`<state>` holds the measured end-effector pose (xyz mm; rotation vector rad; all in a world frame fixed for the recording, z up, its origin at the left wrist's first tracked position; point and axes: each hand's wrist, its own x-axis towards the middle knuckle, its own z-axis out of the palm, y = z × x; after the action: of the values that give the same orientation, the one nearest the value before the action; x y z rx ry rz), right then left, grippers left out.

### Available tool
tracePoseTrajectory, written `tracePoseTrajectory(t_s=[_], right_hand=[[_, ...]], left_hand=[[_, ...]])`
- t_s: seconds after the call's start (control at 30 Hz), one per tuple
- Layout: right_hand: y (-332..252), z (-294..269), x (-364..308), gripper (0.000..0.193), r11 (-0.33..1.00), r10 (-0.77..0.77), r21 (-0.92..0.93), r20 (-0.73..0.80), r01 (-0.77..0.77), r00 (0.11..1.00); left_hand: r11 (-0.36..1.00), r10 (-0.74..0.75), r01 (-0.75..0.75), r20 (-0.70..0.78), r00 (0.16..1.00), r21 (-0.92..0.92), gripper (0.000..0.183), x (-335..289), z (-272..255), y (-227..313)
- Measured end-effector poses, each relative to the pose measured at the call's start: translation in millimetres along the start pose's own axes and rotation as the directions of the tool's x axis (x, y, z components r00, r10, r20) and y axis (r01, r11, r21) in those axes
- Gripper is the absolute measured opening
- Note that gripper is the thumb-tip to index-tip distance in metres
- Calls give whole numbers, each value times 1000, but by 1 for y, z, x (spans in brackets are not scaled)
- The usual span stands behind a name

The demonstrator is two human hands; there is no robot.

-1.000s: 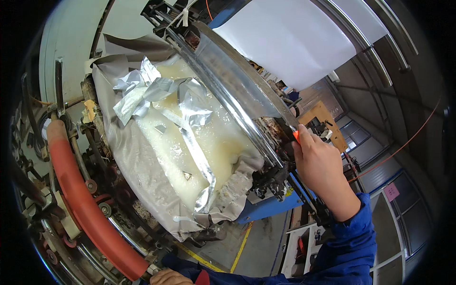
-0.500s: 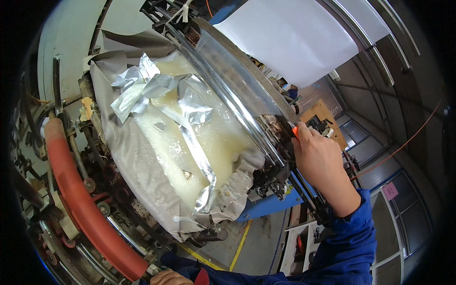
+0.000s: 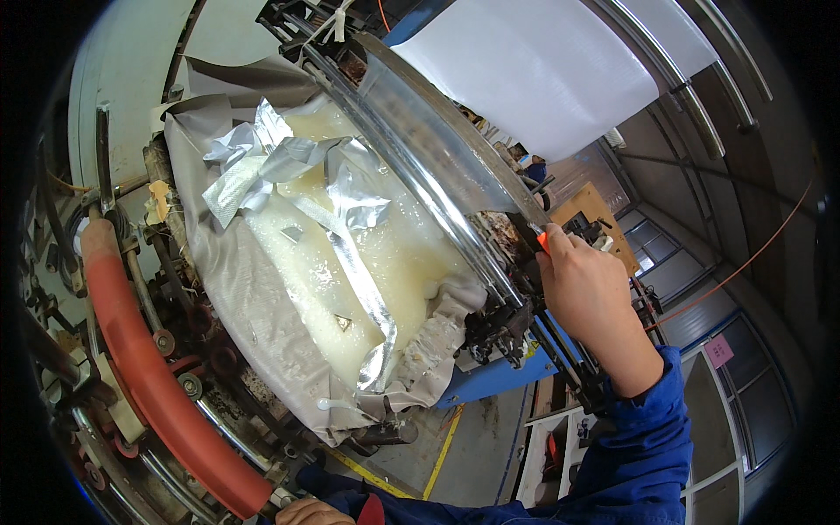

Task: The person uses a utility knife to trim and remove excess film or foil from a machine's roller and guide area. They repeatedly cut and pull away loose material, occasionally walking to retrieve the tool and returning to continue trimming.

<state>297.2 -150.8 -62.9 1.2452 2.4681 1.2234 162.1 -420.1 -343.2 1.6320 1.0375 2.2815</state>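
My right hand [image 3: 584, 278] is closed around a small tool with an orange handle [image 3: 543, 239]. It is at the near right end of the long curved edge of the roller [image 3: 455, 131]; the tool's working end is too small to make out. Only part of my left hand [image 3: 313, 513] shows at the bottom edge, its fingers curled beside the end of the red roller [image 3: 140, 367]; what it grips is hidden. Between the rollers, a grey cloth-lined trough [image 3: 236, 280] holds pale, wet, glue-like liquid [image 3: 398, 254], with crumpled silver foil strips [image 3: 360, 276] lying in it.
Shiny metal bars [image 3: 437, 210] run along the trough's right side. A wide white sheet [image 3: 534, 70] hangs beyond the roller. Metal shafts and fittings crowd the left. White shelving [image 3: 713, 420] stands at lower right, and yellow lines [image 3: 444, 451] mark the floor.
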Motion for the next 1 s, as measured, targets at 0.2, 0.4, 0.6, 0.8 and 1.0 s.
tracePoseTrajectory(t_s=[0.2,0.4,0.6,0.8,1.0], right_hand=[[-3,-4,3,24,999,-31,21,-11,31,999],[-6,-9,20,22,1000,-13,15,103,11,995],[-4,-14,26,22,999,-35,0,118,35,992],[-8,-20,30,26,998,-60,-9,113,62,992],[-9,-29,38,18,996,-91,3,213,92,973]], left_hand=[[1000,-3,3,-1,1000,-4,46,-1,1,0],[999,-45,44,30,999,10,43,-4,-3,1],[993,-117,115,64,991,39,39,0,-2,5],[994,-80,77,38,996,73,38,9,1,7],[993,-89,84,66,994,83,39,8,-2,8]])
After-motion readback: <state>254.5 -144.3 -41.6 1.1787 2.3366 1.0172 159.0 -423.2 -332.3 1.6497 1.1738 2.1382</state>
